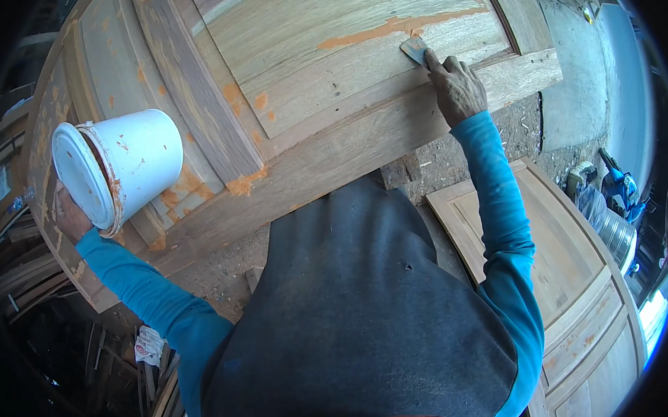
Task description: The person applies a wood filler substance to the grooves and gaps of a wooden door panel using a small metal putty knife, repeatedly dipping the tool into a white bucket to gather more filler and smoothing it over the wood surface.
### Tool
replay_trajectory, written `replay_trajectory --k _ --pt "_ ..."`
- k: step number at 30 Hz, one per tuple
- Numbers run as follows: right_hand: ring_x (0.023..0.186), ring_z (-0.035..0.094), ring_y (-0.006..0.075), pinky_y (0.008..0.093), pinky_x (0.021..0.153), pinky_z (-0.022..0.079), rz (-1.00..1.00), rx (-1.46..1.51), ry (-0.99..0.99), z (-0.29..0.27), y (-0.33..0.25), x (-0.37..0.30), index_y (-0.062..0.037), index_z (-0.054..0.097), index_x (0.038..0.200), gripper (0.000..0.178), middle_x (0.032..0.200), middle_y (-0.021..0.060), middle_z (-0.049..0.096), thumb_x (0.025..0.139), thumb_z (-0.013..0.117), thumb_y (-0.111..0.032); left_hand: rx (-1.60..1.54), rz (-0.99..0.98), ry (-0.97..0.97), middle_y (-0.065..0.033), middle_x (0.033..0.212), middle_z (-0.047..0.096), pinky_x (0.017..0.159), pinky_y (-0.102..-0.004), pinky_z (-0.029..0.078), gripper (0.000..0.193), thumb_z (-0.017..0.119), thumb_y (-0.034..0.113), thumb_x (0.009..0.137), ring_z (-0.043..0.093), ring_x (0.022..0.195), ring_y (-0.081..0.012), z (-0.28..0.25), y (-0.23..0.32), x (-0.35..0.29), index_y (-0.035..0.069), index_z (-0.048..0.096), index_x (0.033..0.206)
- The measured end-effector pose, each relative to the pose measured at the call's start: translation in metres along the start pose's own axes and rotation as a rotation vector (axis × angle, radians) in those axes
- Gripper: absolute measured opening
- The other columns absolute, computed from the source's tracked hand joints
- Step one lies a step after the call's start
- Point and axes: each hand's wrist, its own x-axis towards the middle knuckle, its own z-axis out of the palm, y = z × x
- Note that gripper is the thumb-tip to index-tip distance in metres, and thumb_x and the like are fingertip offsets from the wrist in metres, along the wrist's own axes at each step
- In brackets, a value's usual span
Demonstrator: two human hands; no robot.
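Note:
My right hand is closed around a putty knife. Its blade lies on the wooden door panel, just below a long streak of orange-brown filler. At the left, a white plastic bucket with a white lid is on the same door. Filler is smeared around the bucket's rim, and the lid looks slightly askew. My left hand is right beside the lid, partly behind it. Its fingers are hidden, so its grip on the bucket does not show.
Orange filler patches dot the door's frame joints. Another panelled door lies at the right. Wood strips are piled at lower left, beside a white bag. A metal container and blue tool stand far right.

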Motion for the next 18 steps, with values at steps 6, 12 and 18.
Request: replay_trajectory --k 6,12,18 --pt "0.095 0.069 0.0358 0.0469 0.083 0.056 -0.077 -0.095 -0.007 -0.042 -0.002 0.012 -0.0209 0.064 0.139 0.041 0.099 0.0155 0.065 0.099 0.057 -0.013 -0.128 -0.101 -0.007 -0.0114 0.131 0.07 0.1 -0.0342 0.051 0.052 0.048 0.037 0.106 0.067 0.115 -0.0228 0.006 0.024 -0.019 -0.001 0.065 0.138" --pt "0.093 0.07 0.0363 0.0495 0.079 0.057 -0.064 -0.1 -0.093 -0.03 0.005 0.022 -0.0197 0.066 0.135 0.036 0.098 0.0164 0.067 0.1 0.058 -0.014 -0.07 -0.029 0.006 -0.01 0.126 0.07 0.094 -0.0334 0.054 0.049 0.052 0.035 0.106 0.068 0.109 -0.021 0.002 0.019 -0.017 0.0 0.065 0.137" --pt "0.092 0.071 0.0357 0.048 0.079 0.058 -0.072 -0.07 -0.058 -0.024 -0.002 0.019 -0.0204 0.069 0.132 0.034 0.099 0.0155 0.067 0.1 0.059 -0.016 -0.18 -0.121 -0.076 -0.0095 0.125 0.071 0.095 -0.0348 0.053 0.049 0.053 0.037 0.106 0.068 0.107 -0.0216 0.0 0.012 -0.013 0.002 0.067 0.136"
